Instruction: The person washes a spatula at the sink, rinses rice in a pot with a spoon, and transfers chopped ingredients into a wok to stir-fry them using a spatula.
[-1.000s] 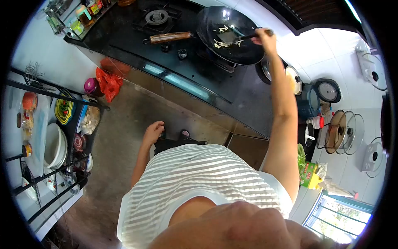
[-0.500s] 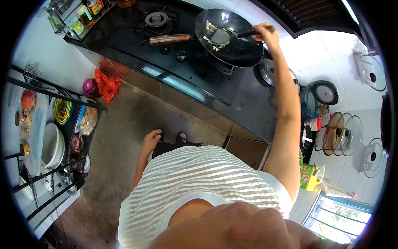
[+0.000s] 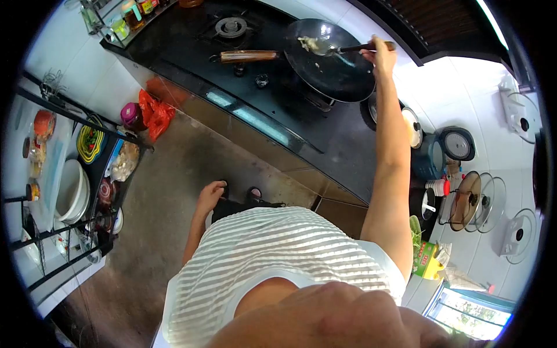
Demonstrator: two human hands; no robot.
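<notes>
My right hand [image 3: 380, 56] is closed around the dark handle of a spatula [image 3: 351, 49]. The spatula's metal blade is inside a black wok [image 3: 333, 78], beside a small heap of pale food pieces [image 3: 308, 43] on the wok's far left side. The wok rests on the near-right burner, its wooden handle [image 3: 249, 55] pointing left with no hand on it. Down by my body, my left hand [image 3: 212, 194] hangs low with loosely bent fingers, and nothing shows in it.
Behind the wok handle is a second burner [image 3: 231, 26]. Sauce bottles [image 3: 132, 14] stand at the far left corner. Pots [image 3: 429, 156] and hanging glass lids [image 3: 467, 200] are on the right. A shelf rack [image 3: 75, 243] with bowls stands left, near a red plastic bag [image 3: 158, 119].
The spatula blade has shifted right and back in the wok. The food pieces, spread out before, now sit in a smaller heap. My left hand stays low.
</notes>
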